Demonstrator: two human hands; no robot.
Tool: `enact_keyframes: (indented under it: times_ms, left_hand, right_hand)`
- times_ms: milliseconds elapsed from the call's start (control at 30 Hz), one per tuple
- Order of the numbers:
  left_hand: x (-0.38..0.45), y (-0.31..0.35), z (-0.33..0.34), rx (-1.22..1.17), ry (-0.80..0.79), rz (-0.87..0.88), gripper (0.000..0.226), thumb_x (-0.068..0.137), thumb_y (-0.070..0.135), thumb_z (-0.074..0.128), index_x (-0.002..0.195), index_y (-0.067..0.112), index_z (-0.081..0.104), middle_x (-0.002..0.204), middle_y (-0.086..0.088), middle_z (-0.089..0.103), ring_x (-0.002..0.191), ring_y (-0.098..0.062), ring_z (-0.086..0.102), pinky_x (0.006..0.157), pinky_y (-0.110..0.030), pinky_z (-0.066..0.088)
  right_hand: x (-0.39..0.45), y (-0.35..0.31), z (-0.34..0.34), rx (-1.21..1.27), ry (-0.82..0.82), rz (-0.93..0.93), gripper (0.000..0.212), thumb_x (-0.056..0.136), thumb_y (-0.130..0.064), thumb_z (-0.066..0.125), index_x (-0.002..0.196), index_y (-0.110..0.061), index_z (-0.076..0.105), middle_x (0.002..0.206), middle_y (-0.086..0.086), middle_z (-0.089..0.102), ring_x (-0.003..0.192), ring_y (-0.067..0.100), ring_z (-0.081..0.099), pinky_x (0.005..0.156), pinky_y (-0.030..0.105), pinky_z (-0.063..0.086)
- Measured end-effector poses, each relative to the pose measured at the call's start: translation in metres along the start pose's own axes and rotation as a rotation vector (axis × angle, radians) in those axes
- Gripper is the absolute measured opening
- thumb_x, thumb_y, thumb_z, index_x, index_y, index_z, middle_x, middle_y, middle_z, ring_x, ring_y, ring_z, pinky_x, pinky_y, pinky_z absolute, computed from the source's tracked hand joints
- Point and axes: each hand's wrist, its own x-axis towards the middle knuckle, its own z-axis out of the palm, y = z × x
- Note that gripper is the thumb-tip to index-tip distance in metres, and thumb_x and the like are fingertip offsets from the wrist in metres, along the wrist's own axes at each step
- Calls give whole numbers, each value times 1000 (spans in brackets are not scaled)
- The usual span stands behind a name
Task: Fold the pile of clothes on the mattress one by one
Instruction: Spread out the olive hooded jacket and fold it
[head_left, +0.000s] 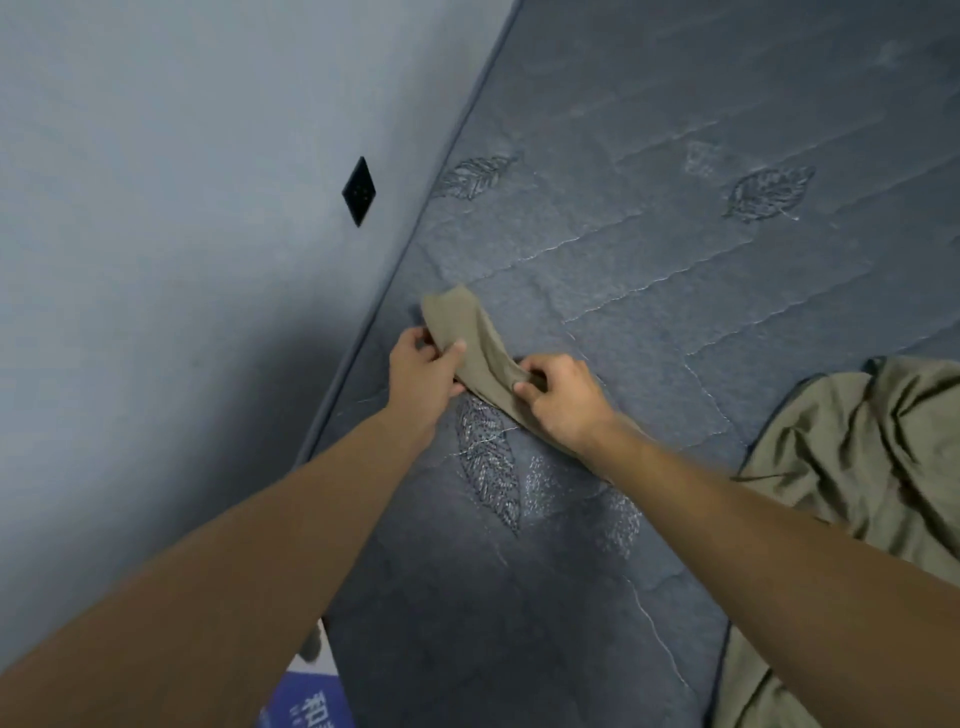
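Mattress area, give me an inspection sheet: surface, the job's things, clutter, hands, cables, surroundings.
Surface: grey quilted mattress with stitched leaf patterns.
Job's things: narrow olive cloth strip held over the mattress; crumpled olive garment lying at the right edge.
Clutter: blue printed item beside the mattress, bottom edge.
Hands: left hand and right hand each pinch the strip.
Cables: nothing seen.
Surroundings: grey wall with a black diamond-shaped plate.

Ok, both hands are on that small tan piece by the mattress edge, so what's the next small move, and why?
Probably lay the far end back toward the right hand to halve it. The left hand pinches the tan piece near its raised end, the right hand pinches it lower down, and it lies stretched on the mattress between them.
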Motion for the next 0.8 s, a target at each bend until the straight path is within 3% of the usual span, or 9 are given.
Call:
enact_keyframes:
  times_ms: [133,233,333,400,467,500,567,667,800]
  left_hand:
    - [12,8,-3,116,137,6,13,98,9,68,110,5,65,110,-18,73,100,-32,73,84,-54,63]
    - [6,2,-26,83,201,-4,10,102,12,63,110,9,66,111,-16,71,99,-27,72,71,-42,65]
    - [-7,-6,-58,91,221,5,15,96,8,67,110,10,60,111,-11,66,99,-24,69,62,-30,63]
    - [-11,-4,-70,431,253,186,39,89,7,71,124,7,55,122,-14,59,107,-30,63,85,-42,60]
    - [-9,4,-68,803,257,481,63,83,14,77,139,7,48,133,-16,51,122,-34,50,106,-44,44]
    - [-9,10,-61,915,181,618,67,82,18,77,142,8,48,138,-15,49,128,-33,46,110,-45,41]
    - [-7,17,-37,1018,-177,751,62,89,24,72,146,14,49,144,-8,51,135,-27,44,115,-49,39]
    - [-2,11,9,1106,-644,639,57,97,36,68,149,19,51,140,-3,57,134,-24,47,116,-45,38]
    - [7,6,54,1267,-745,632,38,86,66,69,114,40,67,102,17,62,110,-11,48,97,-39,37]
  right_hand:
    - [-6,-9,13,-6,-29,-47,10,99,-20,66,107,-24,70,104,0,73,103,23,66,92,37,51]
    - [-13,0,2,-30,-30,-4,25,97,-29,68,122,-25,67,111,-1,71,109,23,64,97,40,51]
    - [-16,18,-13,-133,-31,30,7,98,-27,66,92,-27,64,93,-3,68,102,26,64,87,38,49]
    - [-16,22,-16,-141,-36,23,22,100,-22,63,80,-27,56,83,-7,63,96,26,63,79,36,45]
    - [-16,21,-15,-137,-51,1,27,102,-23,63,77,-28,54,80,-11,61,90,22,61,76,33,41]
    - [-15,19,-14,-135,-59,-16,28,102,-25,63,76,-29,54,80,-11,61,89,21,60,76,33,40]
    - [-14,16,-14,-117,-68,-28,24,101,-27,64,79,-29,56,82,-9,64,90,20,61,78,34,43]
    - [-20,23,-23,-104,-74,-31,21,95,-30,70,81,-30,55,84,-4,65,91,22,62,81,37,48]
    - [-34,52,-46,-174,-136,16,16,91,-30,73,89,-26,57,88,-1,64,93,22,61,78,31,44]
